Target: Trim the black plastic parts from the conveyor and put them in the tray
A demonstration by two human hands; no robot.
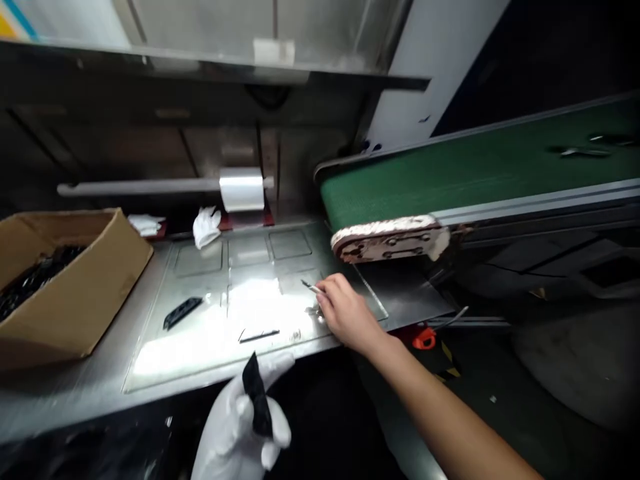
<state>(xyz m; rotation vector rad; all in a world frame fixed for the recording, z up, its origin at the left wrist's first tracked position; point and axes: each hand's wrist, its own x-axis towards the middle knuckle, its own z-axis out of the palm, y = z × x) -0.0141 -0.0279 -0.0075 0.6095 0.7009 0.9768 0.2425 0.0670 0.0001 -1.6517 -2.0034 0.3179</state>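
My left hand (240, 423), in a white glove, holds up a small black plastic part (257, 398) between thumb and fingers in front of the table edge. Bare, my right hand (345, 310) is closed round a slim pen-like tool (311, 287) whose dark tip points left over the glass sheet (200, 343). The tool's exact kind is too small to tell. On the glass lie another black plastic part (183, 313) and a thin black strip (259, 336). Some small bits sit beside my right fingers.
A cardboard box (107, 280) of black parts stands at the left. Behind the glass are a crumpled white cloth (207, 227) and a white roll (242, 189) on a bar. A green conveyor belt (450, 170) runs off to the right. Orange-handled scissors (424, 338) hang near the table's right edge.
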